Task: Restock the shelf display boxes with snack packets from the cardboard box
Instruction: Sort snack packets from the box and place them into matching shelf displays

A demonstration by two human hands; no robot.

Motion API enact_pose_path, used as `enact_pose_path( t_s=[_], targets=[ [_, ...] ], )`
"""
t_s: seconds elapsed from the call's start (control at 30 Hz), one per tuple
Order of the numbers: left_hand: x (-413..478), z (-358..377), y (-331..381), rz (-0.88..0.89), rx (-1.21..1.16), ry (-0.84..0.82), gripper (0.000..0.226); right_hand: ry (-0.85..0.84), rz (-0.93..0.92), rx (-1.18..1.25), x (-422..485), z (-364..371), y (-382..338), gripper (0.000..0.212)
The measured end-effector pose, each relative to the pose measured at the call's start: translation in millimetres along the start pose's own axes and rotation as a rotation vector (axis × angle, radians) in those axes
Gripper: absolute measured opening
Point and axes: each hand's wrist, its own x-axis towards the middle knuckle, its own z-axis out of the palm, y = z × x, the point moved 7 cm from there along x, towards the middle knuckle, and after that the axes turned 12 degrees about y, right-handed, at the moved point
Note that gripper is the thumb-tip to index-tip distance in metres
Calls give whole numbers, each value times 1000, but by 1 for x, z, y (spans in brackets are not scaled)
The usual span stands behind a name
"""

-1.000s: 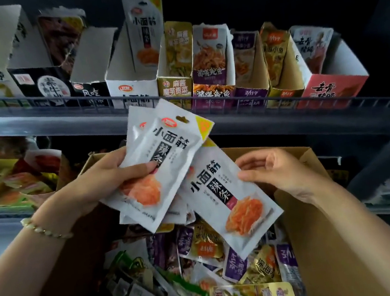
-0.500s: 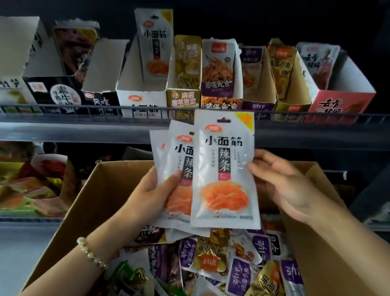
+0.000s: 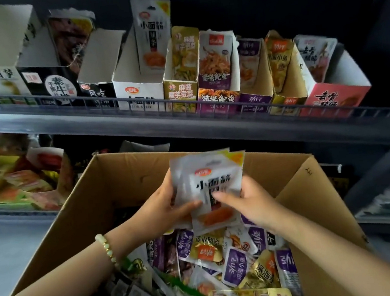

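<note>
Lying loose in the open brown cardboard box [image 3: 110, 183], nearest to the camera, are many mixed purple, gold and green foil packets [image 3: 235, 263]. Just above them the left hand [image 3: 169, 207] grips a small stack of glossy white snack packets [image 3: 213, 177] with an orange picture, its thumb across the front and its fingers behind. The right hand [image 3: 247, 203] holds the right edge of the same stack, one finger reaching over the front; this part is blurred. I judge that these packets are light, thin and soft. Their smooth film can slide one over the other, so the stack may fan out. It is better to pinch it firmly at the lower half, across all the layers, and to keep the top edges level. Farther, on the grey metal shelf [image 3: 137, 127], the white cardboard display box [image 3: 138, 91] holds one upright packet [image 3: 152, 32] of the same kind and seems to have room in front.
</note>
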Motion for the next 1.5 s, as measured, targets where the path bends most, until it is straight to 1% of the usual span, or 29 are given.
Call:
enact_pose_path(
  t_s=[0.03, 0.07, 0.1, 0.13, 0.17, 0.23, 0.3, 0.37, 0.43, 0.47, 0.5, 0.57, 0.63, 0.77, 0.87, 0.9, 1.0, 1.07, 1.13, 1.2, 1.27, 1.3, 1.37, 1.43, 1.5],
  targets=[
    [0, 0, -9, -25, 48, -10, 60, -30, 13, -38, -2, 7, 7, 49],
    [-1, 2, -18, -50, 71, -20, 55, -50, 34, -60, -3, 14, 17, 55],
    [-2, 6, -26, -65, 82, -33, 53, -51, 58, -93, -4, 19, 26, 66],
    [-3, 10, -32, -74, 87, -44, 56, -44, 80, -106, -5, 22, 30, 76],
    [-3, 13, -38, -76, 91, -52, 62, -31, 95, -107, -5, 24, 33, 82],
    [-3, 16, -46, -90, 105, -54, 73, -33, 130, -25, -4, 29, 37, 83],
    [-7, 19, -54, -111, 123, -82, 77, -62, 153, 1, -4, 36, 43, 79],
    [-11, 23, -59, -66, 201, -103, 69, -80, 123, -33, -8, 37, 42, 63],
    [-10, 18, -57, -19, 243, -54, 57, -63, 33, -79, -9, 32, 31, 48],
    [-8, 13, -52, -14, 240, -22, 56, -41, -8, -75, -9, 26, 20, 40],
    [-5, 8, -46, -10, 222, 0, 57, -16, -41, -61, -7, 20, 9, 37],
    [3, -2, -27, 21, 165, 27, 57, 53, -69, 25, -1, 3, -11, 40],
    [8, -11, -4, 60, 112, 51, 51, 70, -76, 82, 5, -12, -30, 43],
    [17, -28, 42, 158, 58, 92, 40, -40, -168, 48, 18, -27, -83, 45],
    [29, -46, 76, 198, 35, 97, 38, -35, -226, 4, 28, -34, -123, 56],
    [34, -52, 88, 202, 22, 93, 38, -21, -249, 9, 31, -36, -137, 55],
    [48, -76, 126, 232, 28, 89, 39, 16, -314, 84, 45, -40, -178, 42],
    [58, -94, 147, 284, 108, 97, 42, 38, -341, 116, 56, -41, -203, 36],
    [69, -118, 159, 328, 271, 128, 56, 80, -371, 121, 70, -43, -226, 35],
    [83, -150, 159, 320, 450, 202, 73, 145, -407, 155, 86, -47, -248, 35],
    [98, -182, 156, 328, 633, 282, 79, 207, -433, 170, 107, -50, -266, 33],
    [106, -194, 154, 334, 713, 304, 78, 229, -435, 162, 118, -50, -274, 31],
    [122, -208, 151, 352, 814, 311, 66, 249, -434, 151, 142, -44, -288, 28],
    [138, -210, 148, 370, 889, 295, 55, 259, -439, 137, 166, -34, -302, 26],
    [154, -209, 140, 363, 990, 270, 51, 258, -434, 111, 188, -23, -312, 26]
  ],
)
